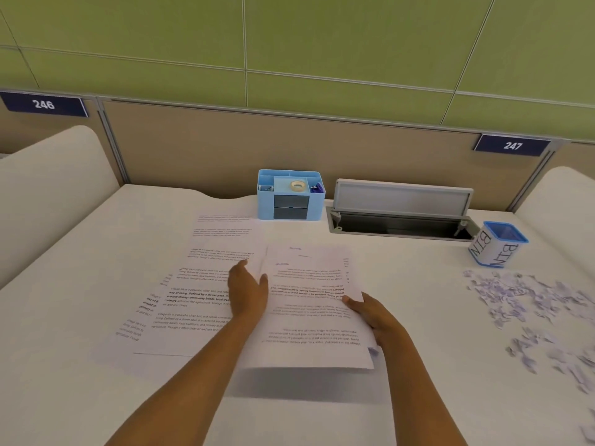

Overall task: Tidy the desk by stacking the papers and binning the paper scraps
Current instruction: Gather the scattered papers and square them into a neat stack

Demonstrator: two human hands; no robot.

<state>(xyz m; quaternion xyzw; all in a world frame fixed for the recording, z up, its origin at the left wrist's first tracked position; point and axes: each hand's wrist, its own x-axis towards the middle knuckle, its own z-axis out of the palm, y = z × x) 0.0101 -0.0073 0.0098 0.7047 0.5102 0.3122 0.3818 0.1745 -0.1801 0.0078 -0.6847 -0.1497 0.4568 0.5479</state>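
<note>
Hanging above the middle of the desk (418, 317), a sheet (312, 317) is pinched at its right edge by the right hand (375, 313), long axis running front to back; the left hand (249, 291), fingers straight, is pressed to its left edge, nearest the spread papers (206, 252) leftward.

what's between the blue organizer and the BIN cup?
An open cable hatch, lid raised, sits between the blue organizer and the BIN cup. Head view.

We've got both forearms stretched forward. Our left hand (249, 292) is spread flat, fingers straight, thumb wide. Our right hand (375, 317) pinches the edge of a sheet (309, 317), thumb on top.
</note>
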